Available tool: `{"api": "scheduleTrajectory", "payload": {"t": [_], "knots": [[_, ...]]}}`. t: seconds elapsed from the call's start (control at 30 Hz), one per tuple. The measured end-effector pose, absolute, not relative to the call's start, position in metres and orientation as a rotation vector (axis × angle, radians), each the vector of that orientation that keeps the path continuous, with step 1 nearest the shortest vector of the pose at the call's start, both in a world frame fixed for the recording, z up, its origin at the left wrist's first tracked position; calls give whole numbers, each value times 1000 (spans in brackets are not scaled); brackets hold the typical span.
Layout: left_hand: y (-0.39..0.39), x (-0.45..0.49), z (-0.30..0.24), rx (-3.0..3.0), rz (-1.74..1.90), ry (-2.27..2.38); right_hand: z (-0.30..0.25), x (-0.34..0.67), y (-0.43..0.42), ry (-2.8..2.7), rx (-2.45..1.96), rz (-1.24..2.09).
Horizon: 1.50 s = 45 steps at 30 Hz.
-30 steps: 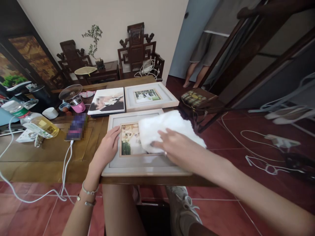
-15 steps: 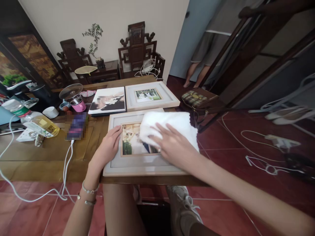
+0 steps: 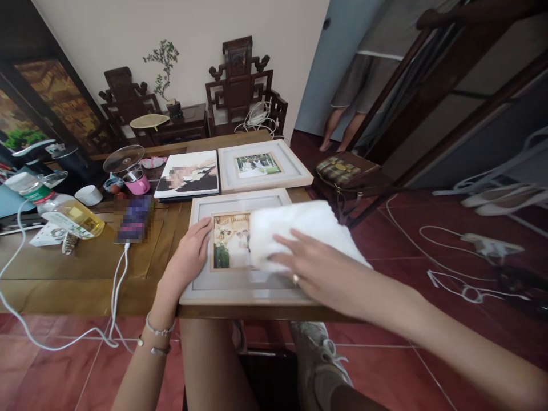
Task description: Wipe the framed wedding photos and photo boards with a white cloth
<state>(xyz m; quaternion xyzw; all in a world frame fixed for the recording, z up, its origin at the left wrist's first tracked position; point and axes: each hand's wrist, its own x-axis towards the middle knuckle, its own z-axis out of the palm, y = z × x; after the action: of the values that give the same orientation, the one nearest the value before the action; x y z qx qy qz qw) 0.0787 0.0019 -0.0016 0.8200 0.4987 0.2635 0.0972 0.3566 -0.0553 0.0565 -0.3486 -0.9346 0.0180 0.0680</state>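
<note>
A light wooden picture frame (image 3: 240,291) lies flat at the table's front edge, with a wide pale mat around a small photo (image 3: 226,240). My left hand (image 3: 190,251) rests on the frame's left side, its fingers stretched out flat. Under my right hand (image 3: 317,268) is a folded white cloth (image 3: 299,222), held against the glass and covering the photo's right part and the frame's right side. The fingers of that hand lie over the cloth, slightly blurred.
Behind are a second picture frame (image 3: 295,171) and a photo album (image 3: 188,171). To the left lie a phone (image 3: 133,220) on a white cable, a bottle (image 3: 72,214), a white cup (image 3: 88,196) and a pink mug (image 3: 137,181). A person (image 3: 355,85) stands beyond the plaid bag (image 3: 338,171).
My right hand has slid the white cloth to the right and toward me, uncovering more of the photo. My left hand stays on the frame's left side.
</note>
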Motion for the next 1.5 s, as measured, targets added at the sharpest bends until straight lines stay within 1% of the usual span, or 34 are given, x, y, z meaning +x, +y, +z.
{"api": "scheduleTrajectory", "payload": {"t": [0.13,0.23,0.3,0.4,0.53,0.67,0.73,0.83,0.9,1.03,1.13,1.2,1.3,1.5], "knots": [[2,78,-3,2434,774,1469,64,355,-117,-2812,-886,54],[2,77,-3,2443,768,1452,55,348,-126,-2733,-955,120],[2,76,-2,2449,745,1450,45,344,-111,-2676,-1017,118],[2,75,-1,2460,721,1444,33,341,-67,-2708,-1055,-10],[2,75,0,2470,729,1426,33,345,2,-2709,-1140,-189],[2,75,1,2470,742,1427,35,346,43,-2690,-1156,-208],[2,76,1,2457,754,1443,34,343,42,-2724,-1135,-156],[1,77,1,2444,763,1459,38,338,13,-2778,-1114,-29],[1,77,0,2442,771,1458,47,336,-18,-2817,-1071,122],[1,77,-1,2440,787,1447,67,335,-81,-2844,-923,531],[1,77,0,2448,781,1438,67,330,-107,-2791,-847,627],[1,77,0,2455,773,1435,58,324,-111,-2769,-850,595],[1,76,-1,2459,755,1442,43,317,-94,-2751,-927,485],[2,75,-1,2474,745,1418,34,324,-6,-2701,-1133,1]]}}
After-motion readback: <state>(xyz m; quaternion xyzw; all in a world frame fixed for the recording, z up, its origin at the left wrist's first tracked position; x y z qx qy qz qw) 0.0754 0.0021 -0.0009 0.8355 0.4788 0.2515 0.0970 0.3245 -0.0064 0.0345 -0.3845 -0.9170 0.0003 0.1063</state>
